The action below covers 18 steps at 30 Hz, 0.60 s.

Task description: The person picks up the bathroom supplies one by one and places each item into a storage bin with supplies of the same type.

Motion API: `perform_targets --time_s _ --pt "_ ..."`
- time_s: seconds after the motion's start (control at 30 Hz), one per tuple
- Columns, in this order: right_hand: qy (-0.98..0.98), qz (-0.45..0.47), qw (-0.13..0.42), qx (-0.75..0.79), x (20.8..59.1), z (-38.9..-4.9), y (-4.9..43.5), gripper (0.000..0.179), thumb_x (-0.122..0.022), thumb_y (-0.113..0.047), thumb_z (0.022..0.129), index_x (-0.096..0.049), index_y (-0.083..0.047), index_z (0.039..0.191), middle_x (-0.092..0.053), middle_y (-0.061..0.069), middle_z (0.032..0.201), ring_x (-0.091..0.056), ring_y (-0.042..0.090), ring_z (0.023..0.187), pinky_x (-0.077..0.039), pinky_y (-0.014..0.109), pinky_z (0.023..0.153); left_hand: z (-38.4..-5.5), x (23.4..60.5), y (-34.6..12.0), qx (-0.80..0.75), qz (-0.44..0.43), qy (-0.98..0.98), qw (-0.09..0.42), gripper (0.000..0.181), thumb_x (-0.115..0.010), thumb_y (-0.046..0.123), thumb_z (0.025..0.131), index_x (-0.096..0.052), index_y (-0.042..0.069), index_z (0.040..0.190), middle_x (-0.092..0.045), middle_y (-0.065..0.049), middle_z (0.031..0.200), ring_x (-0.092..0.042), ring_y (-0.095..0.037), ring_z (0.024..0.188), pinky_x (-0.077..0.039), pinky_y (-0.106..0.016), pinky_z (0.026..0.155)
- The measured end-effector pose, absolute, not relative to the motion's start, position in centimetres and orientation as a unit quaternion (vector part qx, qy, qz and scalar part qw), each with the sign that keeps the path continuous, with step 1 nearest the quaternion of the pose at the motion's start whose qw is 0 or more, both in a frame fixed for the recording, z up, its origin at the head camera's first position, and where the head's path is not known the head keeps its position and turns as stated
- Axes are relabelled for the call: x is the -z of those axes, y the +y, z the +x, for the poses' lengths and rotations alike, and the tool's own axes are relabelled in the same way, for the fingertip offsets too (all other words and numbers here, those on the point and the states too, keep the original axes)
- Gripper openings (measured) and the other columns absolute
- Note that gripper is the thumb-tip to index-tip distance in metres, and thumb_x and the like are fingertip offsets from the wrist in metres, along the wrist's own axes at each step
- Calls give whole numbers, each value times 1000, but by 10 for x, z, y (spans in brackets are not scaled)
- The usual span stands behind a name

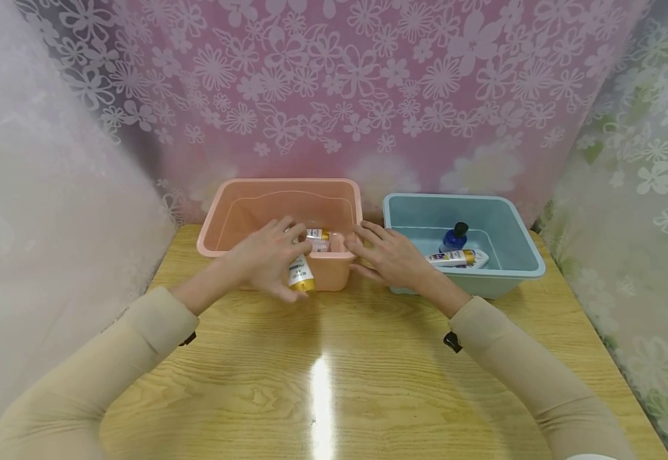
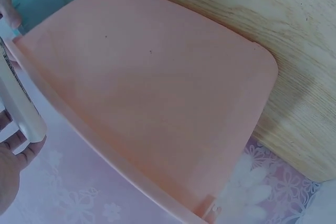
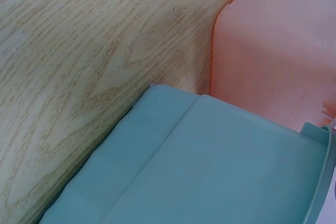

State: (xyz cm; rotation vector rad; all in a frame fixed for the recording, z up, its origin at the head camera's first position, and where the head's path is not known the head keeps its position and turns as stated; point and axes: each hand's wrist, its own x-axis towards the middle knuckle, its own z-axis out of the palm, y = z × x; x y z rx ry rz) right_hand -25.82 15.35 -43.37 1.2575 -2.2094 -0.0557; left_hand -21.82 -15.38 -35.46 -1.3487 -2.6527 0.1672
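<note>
My left hand (image 1: 269, 254) grips a white tube with a gold cap (image 1: 300, 275), cap down, over the front rim of the peach plastic bin (image 1: 334, 276). In the left wrist view, part of the white tube (image 2: 22, 106) shows against the fingers at the left edge. My right hand (image 1: 396, 257) holds the bin's front right corner, fingers over the rim and thumb lower on the outside. Inside the peach bin lie another white tube (image 1: 315, 234) with a gold cap and a clear pinkish item (image 1: 319, 245), partly hidden by the front wall.
A blue-grey bin (image 1: 518, 246) stands close on the right, holding a dark blue bottle (image 1: 453, 240) with a black cap and a white tube (image 1: 450, 258) with a gold cap. Both bins sit on a wooden table (image 1: 241, 370) before a floral curtain (image 1: 334, 83).
</note>
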Motion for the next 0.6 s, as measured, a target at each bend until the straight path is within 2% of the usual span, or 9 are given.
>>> perform_targets --time_s 0.17,0.4,0.43,0.5,0.6 --pt "-832 471 292 23 434 -258 154 72 -14 -59 110 -66 -15 135 -65 20 144 -62 39 133 -62 50 90 -228 352 -156 -48 -440 -893 79 77 -72 75 71 -65 14 118 -59 -15 131 -54 -35 120 -50 -53 102" --pt "-838 467 283 23 434 -257 153 74 -13 -60 110 -66 -15 136 -64 20 145 -62 38 133 -62 51 91 -241 352 -155 -34 -428 -900 82 79 -69 73 73 -65 11 121 -60 -16 127 -54 -34 115 -52 -51 97" --pt "-838 467 282 23 434 -257 153 72 -15 -60 111 -66 -15 136 -64 20 146 -62 38 134 -62 51 92 -244 352 -155 -31 -427 -900 85 79 -68 73 73 -65 11 121 -60 -17 127 -54 -34 114 -52 -51 97" --pt "-838 468 282 21 434 -257 154 59 -33 -57 111 -67 -15 136 -64 20 145 -62 39 133 -62 51 92 -248 353 -155 -25 -425 -900 91 78 -69 73 74 -66 11 122 -60 -17 124 -54 -34 112 -53 -51 95" --pt "-837 469 282 20 433 -257 154 48 -61 -50 103 -67 -16 136 -64 21 145 -62 39 133 -62 51 92 -254 354 -157 -17 -422 -900 103 79 -69 73 74 -66 10 123 -60 -17 120 -54 -35 110 -52 -51 95"
